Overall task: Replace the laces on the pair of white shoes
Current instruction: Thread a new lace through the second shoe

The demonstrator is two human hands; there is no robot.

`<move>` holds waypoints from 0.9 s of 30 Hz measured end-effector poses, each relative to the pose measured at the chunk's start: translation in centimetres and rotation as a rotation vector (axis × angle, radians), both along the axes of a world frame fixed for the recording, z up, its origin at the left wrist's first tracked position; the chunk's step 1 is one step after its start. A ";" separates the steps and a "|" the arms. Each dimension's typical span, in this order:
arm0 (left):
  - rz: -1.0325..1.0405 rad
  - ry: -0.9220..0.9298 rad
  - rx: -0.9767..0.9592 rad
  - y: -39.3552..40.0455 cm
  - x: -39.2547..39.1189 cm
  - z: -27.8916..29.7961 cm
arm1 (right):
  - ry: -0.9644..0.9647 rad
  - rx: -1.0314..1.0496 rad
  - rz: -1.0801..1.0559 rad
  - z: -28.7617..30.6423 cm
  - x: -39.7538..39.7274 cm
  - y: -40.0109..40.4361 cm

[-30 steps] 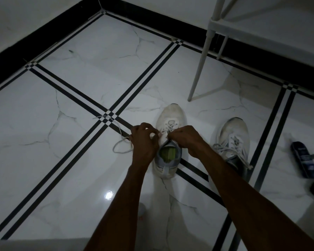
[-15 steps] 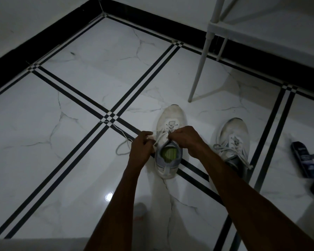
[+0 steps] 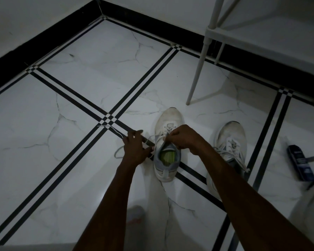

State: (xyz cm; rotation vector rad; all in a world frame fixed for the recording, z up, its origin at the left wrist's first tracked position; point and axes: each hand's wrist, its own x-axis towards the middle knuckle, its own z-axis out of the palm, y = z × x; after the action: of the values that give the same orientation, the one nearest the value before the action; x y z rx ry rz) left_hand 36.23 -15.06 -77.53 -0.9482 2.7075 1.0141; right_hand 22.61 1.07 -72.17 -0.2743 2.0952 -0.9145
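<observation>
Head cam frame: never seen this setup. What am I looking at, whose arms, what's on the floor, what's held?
No robot here: a person wears one wide-angle camera on the head, looking down at their own arms. On the tiled floor stand two white shoes. The left hand pulls a loose white lace sideways from the nearer shoe; the right hand, fingers curled, holds that shoe near its tongue. The second shoe, laces slack, sits to the right. A dark blue object lies at the far right, and a white furniture leg stands behind.
</observation>
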 end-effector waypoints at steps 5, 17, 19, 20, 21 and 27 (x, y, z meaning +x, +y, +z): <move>-0.026 -0.023 0.095 -0.7 0.1 0.8 | 0.151 0.020 0.035 1.1 -0.7 0.2; 0.139 0.336 0.349 -3.9 0.2 9.5 | 0.072 -0.140 0.138 3.7 -0.2 -4.5; 0.185 0.341 0.347 -4.5 1.4 9.3 | 0.302 -0.024 -0.125 1.7 -1.1 -4.1; 0.194 0.317 0.345 -4.4 1.7 9.1 | 0.372 -0.021 -0.226 1.2 -1.2 -3.8; 0.194 0.285 0.339 -4.3 1.8 8.7 | 0.381 -0.059 -0.264 1.0 -1.0 -3.6; 0.079 0.240 0.267 -2.3 0.4 8.0 | 0.010 -0.331 0.282 3.8 1.9 -5.1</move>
State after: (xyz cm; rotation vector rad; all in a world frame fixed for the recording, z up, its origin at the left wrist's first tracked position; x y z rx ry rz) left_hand 36.60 -17.39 -69.50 -0.9439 2.6348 1.5508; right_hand 24.48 -4.06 -68.41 -0.7271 1.8460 -1.0828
